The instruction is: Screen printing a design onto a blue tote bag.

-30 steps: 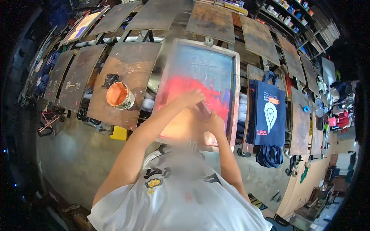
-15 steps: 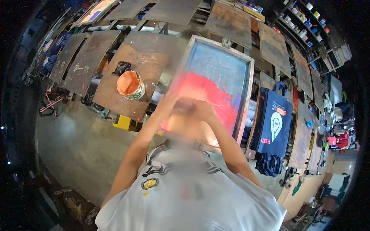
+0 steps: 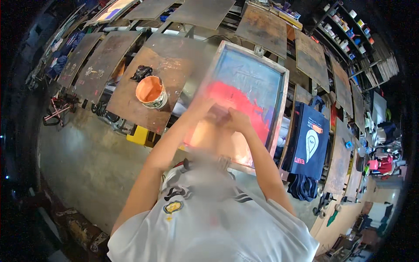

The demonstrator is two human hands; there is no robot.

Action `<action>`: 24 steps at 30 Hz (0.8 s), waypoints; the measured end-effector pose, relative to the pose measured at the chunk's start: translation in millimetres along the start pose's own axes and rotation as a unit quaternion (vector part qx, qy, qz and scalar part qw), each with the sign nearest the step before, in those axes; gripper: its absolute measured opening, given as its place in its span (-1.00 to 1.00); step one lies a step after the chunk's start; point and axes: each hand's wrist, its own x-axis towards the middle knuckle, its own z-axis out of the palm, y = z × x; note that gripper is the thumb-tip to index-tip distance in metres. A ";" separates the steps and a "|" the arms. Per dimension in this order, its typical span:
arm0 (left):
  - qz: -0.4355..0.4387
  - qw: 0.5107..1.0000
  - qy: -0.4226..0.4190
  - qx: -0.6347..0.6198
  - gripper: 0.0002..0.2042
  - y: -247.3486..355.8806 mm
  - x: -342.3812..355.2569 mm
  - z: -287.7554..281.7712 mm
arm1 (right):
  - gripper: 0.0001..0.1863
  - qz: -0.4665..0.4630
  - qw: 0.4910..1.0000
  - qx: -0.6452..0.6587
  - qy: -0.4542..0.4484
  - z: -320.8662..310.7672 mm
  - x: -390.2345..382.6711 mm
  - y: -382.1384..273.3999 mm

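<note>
A wood-framed printing screen (image 3: 284, 89) lies in front of me, its blue mesh (image 3: 246, 70) bare at the far end and red ink (image 3: 231, 96) spread over the middle. Both my hands are over its near half. My left hand (image 3: 204, 108) reaches in from the left, fingers blurred, at one end of a dark bar that looks like a squeegee (image 3: 221, 114). My right hand (image 3: 239, 120) is closed round the other end. The bar's lower edge is blurred, so its contact with the mesh cannot be made out.
Left of the screen, a brown board (image 3: 126, 98) bears a tub of orange ink (image 3: 151, 92) and a crumpled black bag (image 3: 141, 73). Dark printed tote bags (image 3: 310, 139) are stacked at the right. More boards (image 3: 262, 30) stand beyond. Shelves of containers (image 3: 345, 32) are at far right.
My hands and the bar have shifted slightly right and away from me across the screen. The whole view has moved a little. The grip looks the same.
</note>
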 end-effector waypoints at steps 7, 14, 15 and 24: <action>-0.093 0.936 0.045 0.338 -0.42 58.7 -77.6 -19.0 | -0.47 -0.139 0.983 -0.073 -0.098 18.0 37.5 -31.8; -0.026 0.936 0.035 0.350 -0.44 34.1 -45.8 -20.1 | -0.48 -0.145 0.989 -0.004 -0.039 -1.2 26.4 -20.9; 0.000 0.936 0.026 0.352 -0.44 28.6 -34.6 -16.2 | -0.45 -0.115 0.992 -0.009 -0.061 0.0 33.4 -9.0; -0.076 0.938 0.100 0.323 -0.39 59.4 -83.4 -13.6 | -0.43 -0.205 0.974 -0.048 -0.086 31.4 56.9 -11.5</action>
